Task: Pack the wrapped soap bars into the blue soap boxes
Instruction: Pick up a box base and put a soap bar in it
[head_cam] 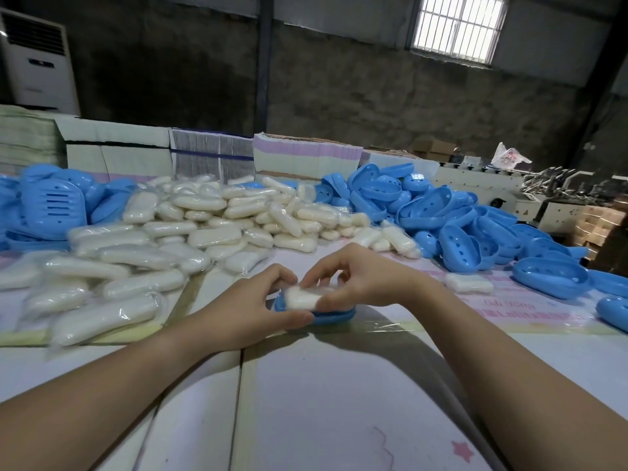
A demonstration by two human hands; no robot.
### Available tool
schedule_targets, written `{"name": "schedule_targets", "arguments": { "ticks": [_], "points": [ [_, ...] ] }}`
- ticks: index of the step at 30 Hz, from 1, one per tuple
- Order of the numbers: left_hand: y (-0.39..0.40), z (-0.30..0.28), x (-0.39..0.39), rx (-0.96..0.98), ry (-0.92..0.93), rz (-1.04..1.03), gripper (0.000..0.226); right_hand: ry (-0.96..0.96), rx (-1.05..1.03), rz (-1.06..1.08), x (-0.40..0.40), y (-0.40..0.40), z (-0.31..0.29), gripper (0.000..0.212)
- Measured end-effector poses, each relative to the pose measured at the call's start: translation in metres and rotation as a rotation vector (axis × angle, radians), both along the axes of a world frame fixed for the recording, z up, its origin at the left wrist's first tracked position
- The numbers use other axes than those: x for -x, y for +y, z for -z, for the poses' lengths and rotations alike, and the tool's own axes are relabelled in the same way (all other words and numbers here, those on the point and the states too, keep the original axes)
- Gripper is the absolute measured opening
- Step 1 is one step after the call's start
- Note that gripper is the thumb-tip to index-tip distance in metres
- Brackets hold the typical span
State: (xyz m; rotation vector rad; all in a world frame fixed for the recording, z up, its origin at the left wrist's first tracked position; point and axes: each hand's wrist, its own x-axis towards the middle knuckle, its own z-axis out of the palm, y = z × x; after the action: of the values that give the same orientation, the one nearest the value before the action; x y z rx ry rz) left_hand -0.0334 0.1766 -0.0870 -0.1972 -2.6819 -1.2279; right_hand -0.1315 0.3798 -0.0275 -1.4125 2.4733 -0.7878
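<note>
At the table's middle a wrapped white soap bar (302, 298) lies on a blue soap box half (334, 316). My left hand (251, 305) curls round the box's left end, thumb under its front edge. My right hand (353, 278) pinches the soap from the right, fingers bent over its top. A big heap of wrapped soap bars (190, 229) spreads over the left and centre. Blue soap box halves (458, 215) pile up on the right, and more blue lids (51, 205) sit at the far left.
A single wrapped bar (469, 283) lies at right beside a blue half (550, 277). Stacks of flat cartons (210, 154) line the table's far edge. A white air conditioner (37, 62) stands back left; brown cartons (598, 226) and machinery sit at right.
</note>
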Motion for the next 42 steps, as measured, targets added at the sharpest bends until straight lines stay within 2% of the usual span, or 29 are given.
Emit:
{"name": "schedule_targets", "arguments": {
  "ticks": [3, 7, 12, 17, 22, 26, 32, 37, 42],
  "points": [
    [-0.001, -0.002, 0.0, 0.029, -0.001, -0.002, 0.053, -0.043, 0.044, 0.037, 0.006, 0.014, -0.009, 0.026],
    [0.0, -0.003, 0.0, 0.016, -0.009, 0.01, 0.052, -0.071, -0.098, 0.111, 0.014, 0.031, -0.011, 0.028],
    [-0.002, -0.005, 0.0, 0.01, 0.015, 0.022, 0.048, -0.069, -0.089, 0.125, 0.011, 0.023, -0.007, 0.025],
    [-0.005, -0.006, 0.0, -0.008, -0.014, 0.003, 0.056, -0.045, -0.177, 0.138, 0.009, 0.025, -0.014, 0.029],
    [-0.017, -0.013, -0.002, -0.035, -0.095, 0.096, 0.033, -0.115, -0.253, 0.179, 0.012, 0.041, -0.016, 0.035],
    [-0.024, -0.015, -0.006, -0.036, -0.163, 0.208, 0.036, -0.22, -0.173, 0.188, 0.014, 0.041, -0.009, 0.037],
    [-0.023, -0.013, -0.005, -0.032, -0.103, 0.155, 0.033, -0.3, 0.031, 0.198, 0.017, 0.039, -0.004, 0.031],
    [-0.022, -0.013, -0.002, -0.043, -0.112, 0.131, 0.031, -0.348, 0.054, 0.174, 0.014, 0.03, 0.001, 0.01],
    [-0.02, -0.015, -0.001, -0.005, -0.1, 0.091, 0.025, -0.287, 0.004, 0.203, 0.013, 0.023, 0.0, 0.009]
  ]
}}
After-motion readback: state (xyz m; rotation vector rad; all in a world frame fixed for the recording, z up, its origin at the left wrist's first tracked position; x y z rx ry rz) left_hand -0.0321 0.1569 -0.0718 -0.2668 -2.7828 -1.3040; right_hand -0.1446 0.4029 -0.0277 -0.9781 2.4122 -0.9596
